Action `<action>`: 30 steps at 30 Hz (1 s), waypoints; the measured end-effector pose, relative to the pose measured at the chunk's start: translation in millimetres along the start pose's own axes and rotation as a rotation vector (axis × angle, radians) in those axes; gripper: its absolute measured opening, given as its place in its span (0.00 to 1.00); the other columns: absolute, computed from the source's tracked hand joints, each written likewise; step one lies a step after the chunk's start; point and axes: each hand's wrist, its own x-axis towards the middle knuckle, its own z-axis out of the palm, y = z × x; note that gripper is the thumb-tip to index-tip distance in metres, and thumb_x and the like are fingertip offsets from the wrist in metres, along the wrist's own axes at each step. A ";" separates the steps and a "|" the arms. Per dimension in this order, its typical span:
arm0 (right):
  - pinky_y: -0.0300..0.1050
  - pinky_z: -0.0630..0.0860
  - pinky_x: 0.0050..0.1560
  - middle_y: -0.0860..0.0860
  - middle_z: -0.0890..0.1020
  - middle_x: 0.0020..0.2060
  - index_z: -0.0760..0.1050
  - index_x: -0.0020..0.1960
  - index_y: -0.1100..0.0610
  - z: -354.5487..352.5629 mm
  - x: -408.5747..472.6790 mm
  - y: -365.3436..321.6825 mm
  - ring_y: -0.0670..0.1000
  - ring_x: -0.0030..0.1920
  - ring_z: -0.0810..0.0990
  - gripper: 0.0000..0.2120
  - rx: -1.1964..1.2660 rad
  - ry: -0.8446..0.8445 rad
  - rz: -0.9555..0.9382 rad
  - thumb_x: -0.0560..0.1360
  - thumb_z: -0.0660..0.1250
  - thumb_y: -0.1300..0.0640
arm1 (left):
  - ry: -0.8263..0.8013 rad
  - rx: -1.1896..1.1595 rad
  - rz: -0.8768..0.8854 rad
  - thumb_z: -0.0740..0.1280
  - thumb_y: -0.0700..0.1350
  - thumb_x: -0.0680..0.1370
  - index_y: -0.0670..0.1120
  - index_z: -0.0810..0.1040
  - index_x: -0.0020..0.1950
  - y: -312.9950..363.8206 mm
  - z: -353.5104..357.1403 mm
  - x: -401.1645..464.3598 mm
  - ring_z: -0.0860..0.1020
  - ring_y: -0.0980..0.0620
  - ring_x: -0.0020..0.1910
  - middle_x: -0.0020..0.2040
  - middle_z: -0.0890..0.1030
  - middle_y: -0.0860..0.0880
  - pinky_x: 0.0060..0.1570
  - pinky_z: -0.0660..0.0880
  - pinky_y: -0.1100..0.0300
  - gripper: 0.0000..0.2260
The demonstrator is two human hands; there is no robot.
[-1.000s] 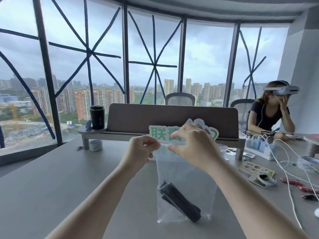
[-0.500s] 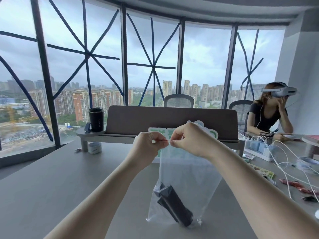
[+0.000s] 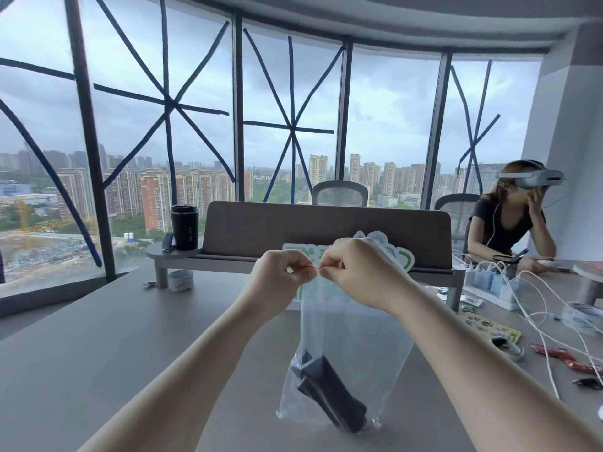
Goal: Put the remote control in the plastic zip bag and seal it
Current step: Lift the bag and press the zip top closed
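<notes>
A clear plastic zip bag (image 3: 355, 340) hangs upright over the grey table (image 3: 98, 353), its bottom edge near the tabletop. The black remote control (image 3: 329, 391) lies tilted inside the bag at its bottom. My left hand (image 3: 280, 275) and my right hand (image 3: 355, 272) pinch the bag's top edge with its thin red zip line, fingertips almost touching each other. The right part of the bag's top is hidden behind my right hand.
A brown desk riser (image 3: 326, 230) stands behind the bag, with a black cup (image 3: 184, 226) at its left end and a tape roll (image 3: 180, 280) below. White chargers (image 3: 489, 280), cables, stickers and red packets lie at the right. A person with a headset (image 3: 512, 220) sits far right.
My hands have come together along the top of the bag, from apart to nearly touching. The bag has swung a little left and hangs narrower.
</notes>
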 end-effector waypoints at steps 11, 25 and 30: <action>0.54 0.68 0.58 0.50 0.80 0.49 0.73 0.46 0.53 7.8 -2.0 -3.2 0.55 0.44 0.73 0.09 -0.249 -0.014 -0.039 0.81 0.56 0.54 | 0.280 0.119 0.062 0.68 0.36 0.72 0.44 0.78 0.34 -3.8 7.2 -1.9 0.72 0.60 0.28 0.29 0.75 0.54 0.30 0.66 0.72 0.08; 0.47 0.65 0.44 0.49 0.79 0.47 0.73 0.48 0.55 8.6 -30.0 28.7 0.53 0.37 0.69 0.11 -0.367 -0.012 -0.047 0.82 0.54 0.51 | 0.497 0.110 0.057 0.67 0.36 0.73 0.44 0.79 0.36 -31.2 -46.0 -1.1 0.75 0.59 0.34 0.34 0.80 0.53 0.34 0.67 0.75 0.07; 0.48 0.68 0.39 0.48 0.79 0.49 0.71 0.50 0.54 3.6 -32.1 20.1 0.56 0.41 0.79 0.11 -0.401 -0.038 -0.088 0.82 0.53 0.51 | 0.540 0.102 0.030 0.67 0.37 0.73 0.44 0.79 0.37 -36.9 -62.0 -3.3 0.74 0.57 0.33 0.33 0.79 0.54 0.31 0.66 0.73 0.06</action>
